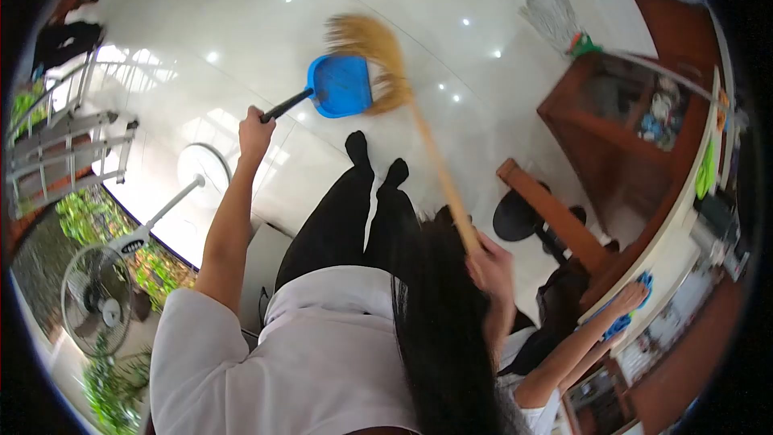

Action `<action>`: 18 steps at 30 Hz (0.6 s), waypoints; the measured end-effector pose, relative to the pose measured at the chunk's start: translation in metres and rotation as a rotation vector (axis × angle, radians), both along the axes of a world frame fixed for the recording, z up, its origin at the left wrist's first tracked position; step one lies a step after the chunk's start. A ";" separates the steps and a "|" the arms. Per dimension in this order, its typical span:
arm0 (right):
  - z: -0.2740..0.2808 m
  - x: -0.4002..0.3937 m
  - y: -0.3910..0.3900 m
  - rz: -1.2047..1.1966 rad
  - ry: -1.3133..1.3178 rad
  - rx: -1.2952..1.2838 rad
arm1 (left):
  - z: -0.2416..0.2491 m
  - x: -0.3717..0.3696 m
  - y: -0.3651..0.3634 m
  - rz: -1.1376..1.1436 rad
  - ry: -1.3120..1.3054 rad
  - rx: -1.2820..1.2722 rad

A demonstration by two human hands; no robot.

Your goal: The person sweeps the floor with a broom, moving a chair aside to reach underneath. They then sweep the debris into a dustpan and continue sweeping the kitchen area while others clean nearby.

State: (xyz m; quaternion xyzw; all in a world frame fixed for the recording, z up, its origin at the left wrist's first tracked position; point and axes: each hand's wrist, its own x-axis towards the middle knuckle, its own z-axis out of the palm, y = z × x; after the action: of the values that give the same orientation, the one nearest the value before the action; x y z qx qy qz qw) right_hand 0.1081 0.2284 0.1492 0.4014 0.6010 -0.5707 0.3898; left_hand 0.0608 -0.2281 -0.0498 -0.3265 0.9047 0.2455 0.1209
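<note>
My left hand (256,133) is closed around the black handle of a blue dustpan (342,84), which rests on the shiny tiled floor. Some dark specks show inside the pan. In my right hand (491,266) is the long wooden handle of a straw broom (366,40). The broom's bristles are blurred and meet the open side of the dustpan, partly behind and beside it. Long dark hair hangs close to my right arm.
A standing fan (98,302) and a metal ladder (72,141) are at left. At right, another person's hand (632,296) presses a blue cloth on a counter. A string mop (551,12) leans by a wooden cabinet (580,105); a black stool (517,216) stands nearer.
</note>
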 end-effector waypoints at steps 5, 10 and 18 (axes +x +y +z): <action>0.018 -0.035 0.053 0.353 0.213 0.535 | 0.022 0.094 -0.041 0.277 0.044 -0.007; -0.216 -0.104 0.005 0.371 0.358 0.431 | -0.008 0.153 -0.057 0.692 0.070 0.146; -0.270 0.001 -0.199 1.065 0.369 0.466 | -0.019 0.107 -0.049 0.623 0.024 -0.072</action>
State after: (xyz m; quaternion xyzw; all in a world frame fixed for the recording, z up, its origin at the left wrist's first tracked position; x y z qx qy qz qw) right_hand 0.1088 0.0298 -0.1207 0.0151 0.8858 -0.2109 0.4130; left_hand 0.1678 -0.2767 -0.0687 -0.5892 0.7706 0.2423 0.0174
